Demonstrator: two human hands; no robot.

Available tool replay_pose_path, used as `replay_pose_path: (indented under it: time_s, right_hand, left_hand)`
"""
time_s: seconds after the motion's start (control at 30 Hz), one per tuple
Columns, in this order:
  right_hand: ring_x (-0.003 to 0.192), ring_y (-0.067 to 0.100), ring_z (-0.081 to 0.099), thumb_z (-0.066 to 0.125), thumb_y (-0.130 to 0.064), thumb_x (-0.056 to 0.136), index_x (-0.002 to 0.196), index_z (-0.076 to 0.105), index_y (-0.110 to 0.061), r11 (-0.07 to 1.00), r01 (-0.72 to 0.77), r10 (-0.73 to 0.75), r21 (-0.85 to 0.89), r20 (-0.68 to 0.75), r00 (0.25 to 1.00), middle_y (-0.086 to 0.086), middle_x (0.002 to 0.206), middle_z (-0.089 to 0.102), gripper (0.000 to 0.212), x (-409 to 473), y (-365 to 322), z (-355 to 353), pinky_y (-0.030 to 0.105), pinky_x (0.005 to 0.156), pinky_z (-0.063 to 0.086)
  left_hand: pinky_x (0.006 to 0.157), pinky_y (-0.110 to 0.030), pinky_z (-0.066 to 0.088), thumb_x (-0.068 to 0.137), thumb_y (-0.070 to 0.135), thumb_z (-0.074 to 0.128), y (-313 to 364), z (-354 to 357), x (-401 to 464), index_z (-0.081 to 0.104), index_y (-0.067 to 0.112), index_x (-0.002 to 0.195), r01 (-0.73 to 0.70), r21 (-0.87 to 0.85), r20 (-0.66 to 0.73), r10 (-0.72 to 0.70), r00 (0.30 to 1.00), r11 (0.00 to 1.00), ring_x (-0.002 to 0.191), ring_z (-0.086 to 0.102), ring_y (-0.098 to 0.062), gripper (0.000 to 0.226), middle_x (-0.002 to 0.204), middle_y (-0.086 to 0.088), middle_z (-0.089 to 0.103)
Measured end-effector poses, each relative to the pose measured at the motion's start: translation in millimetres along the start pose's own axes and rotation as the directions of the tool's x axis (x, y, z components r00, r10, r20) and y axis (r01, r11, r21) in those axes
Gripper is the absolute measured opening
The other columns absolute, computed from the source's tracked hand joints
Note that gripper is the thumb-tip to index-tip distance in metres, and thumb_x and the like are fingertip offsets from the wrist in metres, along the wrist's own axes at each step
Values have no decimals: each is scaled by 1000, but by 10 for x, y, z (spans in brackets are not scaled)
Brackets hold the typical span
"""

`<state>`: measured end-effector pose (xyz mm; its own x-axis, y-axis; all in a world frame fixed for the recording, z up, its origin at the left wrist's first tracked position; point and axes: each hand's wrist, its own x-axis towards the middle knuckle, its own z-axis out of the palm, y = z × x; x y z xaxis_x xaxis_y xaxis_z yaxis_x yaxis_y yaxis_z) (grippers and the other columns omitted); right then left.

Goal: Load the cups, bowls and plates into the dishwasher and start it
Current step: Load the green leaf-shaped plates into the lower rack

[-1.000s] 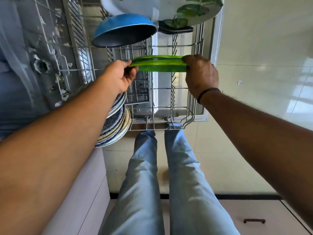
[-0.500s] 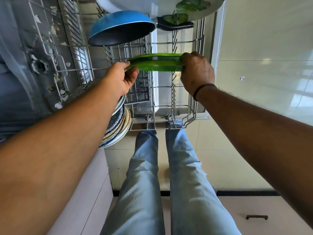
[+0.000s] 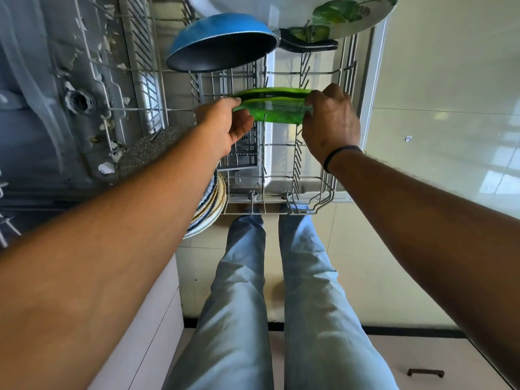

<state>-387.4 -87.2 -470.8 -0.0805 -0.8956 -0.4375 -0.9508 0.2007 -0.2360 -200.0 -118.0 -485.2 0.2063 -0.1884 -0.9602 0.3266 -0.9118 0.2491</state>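
At the far left the dishwasher tub [image 3: 42, 114] shows grey, with white scraps stuck along its wire frame, and the person's left forearm crosses in front of it. Below that arm one stack of patterned plates [image 3: 209, 205] sits with its rims just past the near left corner of the wire rack [image 3: 318, 198]; the number in the stack is too tight to count. The left hand [image 3: 225, 128] has its fingers curled around the left edge of the green plates [image 3: 271, 106], which are held on edge among the tines in the middle of the rack; two green rims show, one just behind the other. Farther along the rack one blue pan [image 3: 222, 40] lies tilted on its side, its dark inside facing the plates and its black handle [image 3: 308, 45] pointing right, with a band of bare tines between it and the green rims. One large white tray with green leaves [image 3: 323, 12] overhangs the pan handle. The right hand [image 3: 330, 122], a black band at its wrist, pinches the right edge of the green plates close to the rack's right wall. Between the hands and the rack's near rail the tines stand free. Right of the rack lies open tiled floor [image 3: 439, 130], and two legs in light jeans stand at the rack's near edge.
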Motion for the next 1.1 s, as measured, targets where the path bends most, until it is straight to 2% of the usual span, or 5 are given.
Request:
replay_pose_path:
  time_s: [0.3,0.63,0.77,0.93,1.1]
  right_hand:
    - [84,33,63,51,-24,97,110,68,-12,989,109,-101,98,-76,992,13,106,66,24,-358,-460,-271,32,63,42]
    - [64,17,58,62,-22,95,97,72,-15,853,343,-322,393,-122,939,0,74,66,13,-1520,-1679,-2493,29,58,42]
    - [64,10,56,64,-22,95,94,72,-16,763,453,-489,461,-47,871,-6,71,64,10,-2047,-2019,-3065,22,61,36]
    - [64,13,59,67,-21,93,84,72,-24,612,570,-638,549,-83,765,-4,68,67,10,-2432,-2327,-3463,27,63,49]
    - [60,16,58,66,-23,93,80,70,-20,497,703,-798,509,-50,600,-6,65,65,14,-2772,-2878,-3519,31,63,50]
  left_hand:
    - [51,-24,57,100,19,60,-111,-6,-619,65,6,104,-102,-31,58,104,993,994,55,67,-14,14,79,-6,70]
    - [51,-26,51,98,17,62,61,-1001,-3225,66,11,106,-337,-86,215,348,913,938,57,64,-18,10,76,-7,70]
    - [51,-25,52,97,18,64,101,-1567,-4074,65,9,103,-388,-174,69,404,912,905,58,63,-20,11,74,-7,69]
    - [61,-28,54,98,17,62,-40,-1891,-4556,65,12,95,-485,-325,-99,481,871,812,61,64,-19,6,80,-8,69]
    - [56,-28,57,98,15,64,-389,-2335,-4929,68,7,103,-547,-493,-275,476,836,676,60,65,-20,11,79,-8,71]
